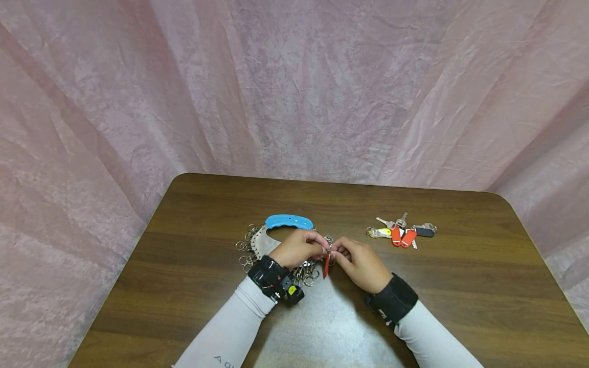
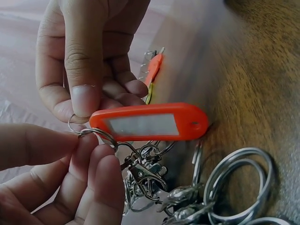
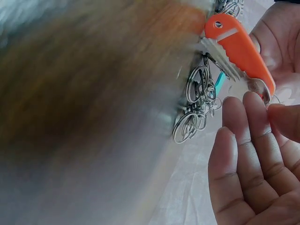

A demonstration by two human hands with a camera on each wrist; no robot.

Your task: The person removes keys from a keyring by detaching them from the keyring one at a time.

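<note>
In the head view my left hand (image 1: pixel 296 249) and right hand (image 1: pixel 363 263) meet at the right side of a metal key holder (image 1: pixel 263 244) with a blue handle (image 1: pixel 289 221). The left thumb and fingers pinch a split ring (image 2: pixel 105 136) bearing a red key tag (image 2: pixel 145 123) with a pale label window. My right thumb and fingertips pinch that ring's other side. In the right wrist view a silver key (image 3: pixel 222 58) hangs beside the tag. Rings and clasps (image 2: pixel 145 173) hang below the hands. The left hand partly covers the holder.
To the right on the wooden table (image 1: pixel 460 286) lies a group of keys with tags: red tags (image 1: pixel 407 238), a yellow tag (image 1: pixel 380 233) and a dark tag (image 1: pixel 424 232). A pink curtain (image 1: pixel 322 92) hangs behind the table's far edge.
</note>
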